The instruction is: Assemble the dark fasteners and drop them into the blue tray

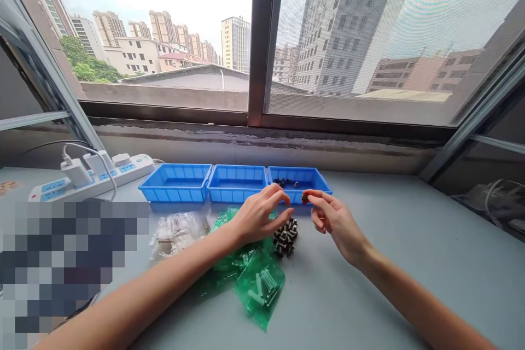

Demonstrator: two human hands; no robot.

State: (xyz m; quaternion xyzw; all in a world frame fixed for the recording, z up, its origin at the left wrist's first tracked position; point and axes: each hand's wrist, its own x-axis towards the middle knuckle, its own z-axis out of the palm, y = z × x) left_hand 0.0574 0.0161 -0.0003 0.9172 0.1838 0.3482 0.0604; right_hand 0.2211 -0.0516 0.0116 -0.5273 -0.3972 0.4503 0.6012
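Note:
My left hand hovers above a small pile of dark metal parts on the grey table, fingers curled in a pinch; what they hold, if anything, is too small to make out. My right hand is just to the right, thumb and forefinger pinched on one small dark part at the front rim of the right blue tray. That tray holds a few dark parts. Green plastic bags with small pieces lie under my left forearm.
Three blue trays stand in a row by the window wall: left, middle, right. Clear bags of parts lie to the left. A white power strip with chargers sits at far left. A blurred patch covers the lower left.

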